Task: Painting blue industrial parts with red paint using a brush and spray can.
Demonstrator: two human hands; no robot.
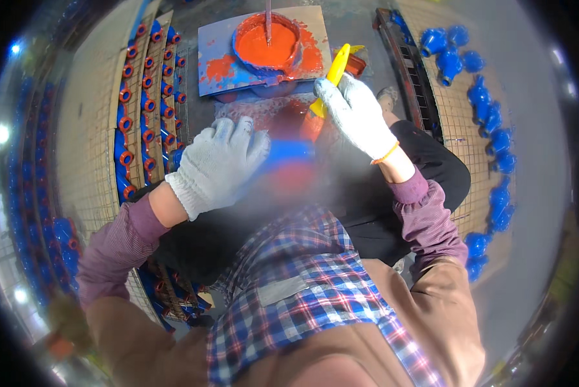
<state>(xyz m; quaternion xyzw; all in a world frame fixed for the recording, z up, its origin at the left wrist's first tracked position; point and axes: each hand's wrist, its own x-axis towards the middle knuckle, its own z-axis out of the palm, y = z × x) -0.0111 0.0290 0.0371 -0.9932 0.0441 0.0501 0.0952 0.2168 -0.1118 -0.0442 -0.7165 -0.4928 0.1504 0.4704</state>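
Noted, top centre: flat board (213,42), spattered with orange-red paint (220,69), carrying one round paint bowl (264,68), thickly coated at the rim. At left: tan strips (136,97), side by side, bearing rows of blue parts (121,171) with red-ringed openings. At right: tan grid-patterned panel (460,129), loaded with glossy blue fittings (449,62), clustered at the far end, then strung in an uneven line.

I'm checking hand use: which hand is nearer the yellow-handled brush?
The right. The right hand holds the yellow-handled brush; the left hand is apart from it, to its left and lower in the picture, at a blurred blue part's left end.
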